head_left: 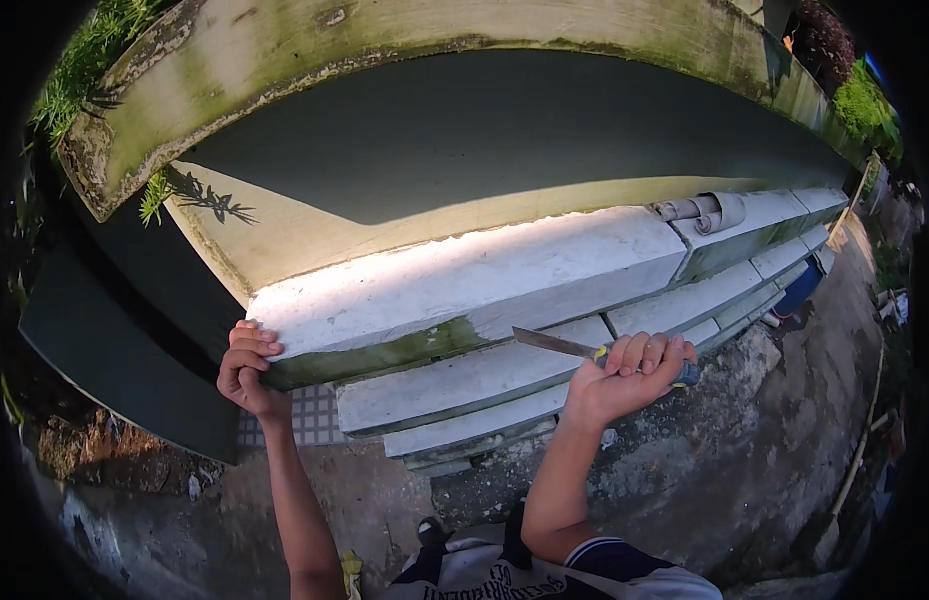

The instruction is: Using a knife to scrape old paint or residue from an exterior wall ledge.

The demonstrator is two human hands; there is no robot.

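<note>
I'm seeing the left hand [250, 368] gripping the block [465, 280] at its left end. Right hand [630, 375] is holding a blade [553, 343], tip pointing left.

left forearm [303, 505] extended forward, bare, leaning leftward | left wrist [275, 408] bent toward the left | left grip [251, 365]: fingers side by side, curled at the knuckles | right elbow [559, 542] bent, right forearm [563, 470] angled forward and rightward | right grip [635, 375]: fingers folded, closed | both well apart, roughly level
</note>
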